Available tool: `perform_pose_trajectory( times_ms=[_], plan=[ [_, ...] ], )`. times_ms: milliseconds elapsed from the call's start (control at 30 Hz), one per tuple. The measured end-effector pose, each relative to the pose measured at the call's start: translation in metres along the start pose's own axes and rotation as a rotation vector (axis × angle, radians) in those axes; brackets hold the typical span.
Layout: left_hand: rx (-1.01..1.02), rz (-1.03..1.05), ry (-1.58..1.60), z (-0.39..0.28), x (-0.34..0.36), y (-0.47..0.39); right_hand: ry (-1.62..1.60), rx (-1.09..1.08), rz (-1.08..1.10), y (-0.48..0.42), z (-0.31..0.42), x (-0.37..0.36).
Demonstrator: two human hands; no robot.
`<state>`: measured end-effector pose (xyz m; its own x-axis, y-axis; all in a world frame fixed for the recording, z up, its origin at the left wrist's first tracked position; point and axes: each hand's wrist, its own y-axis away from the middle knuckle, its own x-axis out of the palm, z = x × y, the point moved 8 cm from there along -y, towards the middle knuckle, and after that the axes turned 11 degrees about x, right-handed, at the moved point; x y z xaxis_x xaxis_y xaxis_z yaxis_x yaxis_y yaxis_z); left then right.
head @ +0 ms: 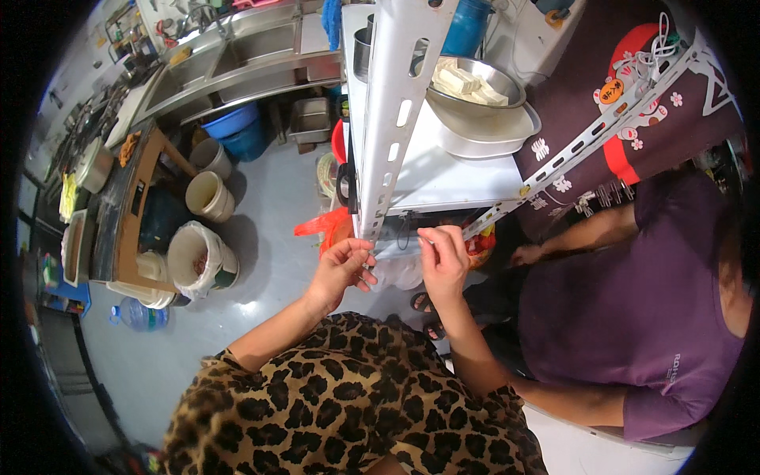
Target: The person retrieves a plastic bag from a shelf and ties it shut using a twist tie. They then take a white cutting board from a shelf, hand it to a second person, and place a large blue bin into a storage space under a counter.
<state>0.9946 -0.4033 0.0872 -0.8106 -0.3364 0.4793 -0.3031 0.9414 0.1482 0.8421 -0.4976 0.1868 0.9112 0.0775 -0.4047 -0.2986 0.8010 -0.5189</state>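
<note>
My left hand (347,265) is raised in front of my body beside the foot of a white slotted metal post (395,136), fingers curled, with no object plainly visible in it. Level with it, my right hand (444,258) has its thumb and fingertips drawn together below the front edge of a white shelf top (457,184); whether it holds something thin cannot be told. A dark cord loop (405,230) hangs between the two hands. Farther back on the shelf, a steel bowl (515,89) with pale block-shaped pieces (466,82) rests over a white basin (487,145).
A person in a purple shirt (617,309) stands close at my right. Red plastic bags (332,228) are beside the shelf. At left are a lined bucket (199,261), more buckets (209,196), a worktable (127,208) and a water bottle (139,314). Steel sinks (255,47) stand behind.
</note>
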Motion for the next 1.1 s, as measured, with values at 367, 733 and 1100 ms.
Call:
perform_pose_trajectory(
  times_ms=[367, 733, 1100],
  plan=[
    [-0.013, 0.037, -0.028, -0.004, -0.019, 0.000, 0.272, -0.358, 0.042, -0.007, 0.031, 0.033],
    [0.004, 0.148, -0.066, -0.024, -0.031, -0.010, -0.530, 0.430, -0.074, -0.006, -0.019, 0.047],
    [-0.009, 0.175, -0.089, -0.022, -0.039, -0.008, -0.640, 0.547, -0.050, 0.006, -0.030, 0.062]
  ],
)
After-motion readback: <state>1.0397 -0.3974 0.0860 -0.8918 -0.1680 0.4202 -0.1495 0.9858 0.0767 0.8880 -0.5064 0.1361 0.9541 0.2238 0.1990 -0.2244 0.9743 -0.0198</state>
